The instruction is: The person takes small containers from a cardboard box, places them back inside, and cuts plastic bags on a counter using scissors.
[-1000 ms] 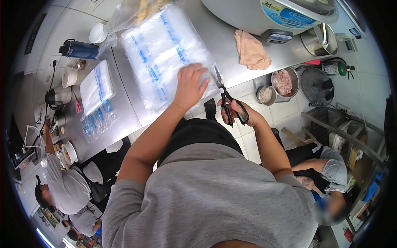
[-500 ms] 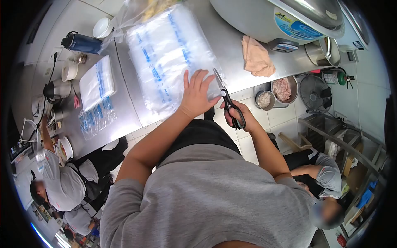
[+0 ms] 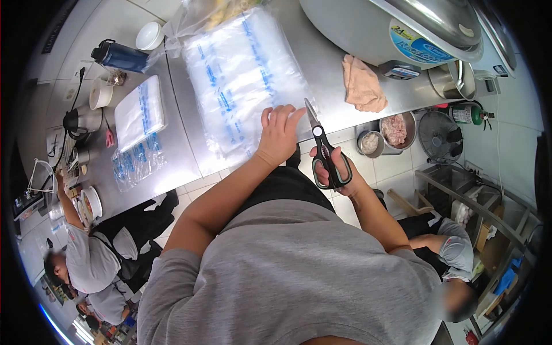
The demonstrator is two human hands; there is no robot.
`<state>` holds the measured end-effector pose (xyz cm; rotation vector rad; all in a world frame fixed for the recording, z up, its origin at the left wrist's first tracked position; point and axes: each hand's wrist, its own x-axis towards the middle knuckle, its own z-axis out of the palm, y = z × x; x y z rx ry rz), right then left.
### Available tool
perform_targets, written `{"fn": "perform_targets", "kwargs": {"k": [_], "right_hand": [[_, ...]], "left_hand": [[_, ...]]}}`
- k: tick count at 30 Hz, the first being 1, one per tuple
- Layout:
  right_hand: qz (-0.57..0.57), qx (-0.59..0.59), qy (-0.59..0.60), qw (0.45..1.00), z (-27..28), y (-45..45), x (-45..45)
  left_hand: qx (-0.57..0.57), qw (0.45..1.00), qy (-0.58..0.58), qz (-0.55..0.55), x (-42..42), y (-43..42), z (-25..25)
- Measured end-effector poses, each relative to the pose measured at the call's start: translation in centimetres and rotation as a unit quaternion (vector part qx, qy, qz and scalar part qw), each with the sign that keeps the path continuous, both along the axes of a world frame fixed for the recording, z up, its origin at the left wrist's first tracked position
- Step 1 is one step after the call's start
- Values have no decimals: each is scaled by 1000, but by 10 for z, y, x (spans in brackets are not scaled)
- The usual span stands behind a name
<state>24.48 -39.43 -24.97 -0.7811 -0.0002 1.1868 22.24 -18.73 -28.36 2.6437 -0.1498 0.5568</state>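
Observation:
My right hand (image 3: 348, 175) is closed around the handles of black-handled scissors (image 3: 324, 150). Their metal blades point away from me and look nearly together, with the tip by the edge of a stack of clear plastic bags (image 3: 230, 75) printed in blue. On that stack's near right corner rests my left hand (image 3: 280, 135), fingers apart and slightly bent, the outermost one reaching toward the blades. Whether its fingertips grip any plastic cannot be made out.
Right of the stack, a peach cloth (image 3: 364, 84) lies on the steel table (image 3: 322, 75) beside a large rice cooker (image 3: 368, 34). A second bag stack (image 3: 138, 112) is at left. Below the table edge stand bowls of meat (image 3: 394, 130). Other people sit or stand on both sides.
My left hand has shifted slightly right and bent its fingers, which were spread wider. The scissors have turned, showing their handles more face-on, and the right hand has moved slightly nearer me.

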Motion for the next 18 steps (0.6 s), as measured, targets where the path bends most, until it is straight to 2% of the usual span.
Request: {"fn": "perform_targets", "kwargs": {"k": [3, 4, 8, 9, 11, 15, 18], "right_hand": [[-47, 53, 126, 989, 5, 4, -6], [-68, 72, 169, 981, 5, 5, -7], [-69, 138, 207, 966, 17, 7, -9], [-61, 131, 199, 969, 21, 7, -9], [-44, 118, 183, 975, 29, 8, -11], [-18, 2, 26, 1000, 39, 13, -12], [-5, -49, -52, 997, 33, 13, -13]], "left_hand": [[81, 994, -15, -68, -8, -5, 2], [38, 998, -16, -56, -10, -5, 4], [-93, 995, -33, -8, -4, -7, 24], [-116, 992, -41, 5, -3, -7, 26], [-89, 996, -13, 27, -2, -5, 25], [-38, 998, 42, 22, -2, 0, 26], [-62, 997, 40, 36, -1, -7, 24]]}}
